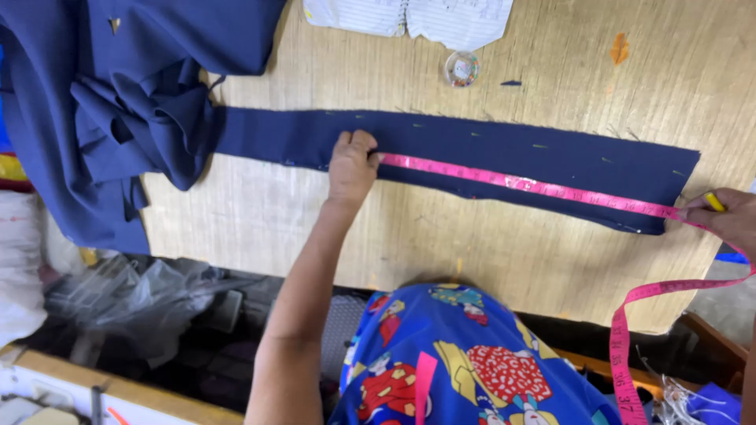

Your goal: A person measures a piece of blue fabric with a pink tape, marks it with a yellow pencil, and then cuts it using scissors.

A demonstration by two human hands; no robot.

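**Tape stretched along navy strip: hold it flat and taut**

At far left, a heap of navy fabric (118, 102) lies bunched on the wooden table (488, 244). From it the long navy strip (472, 145) runs right across the board. Your left hand (351, 164) presses closed fingers down on the pink measuring tape (520, 184) at its start, mid-strip. Your right hand (723, 216) pinches the tape at the strip's right end, with a yellow marker (714, 201) between its fingers; spare tape hangs near you. In my judgement, keep the tape parallel to the strip's edge, without sag, and smooth wrinkles before reading.
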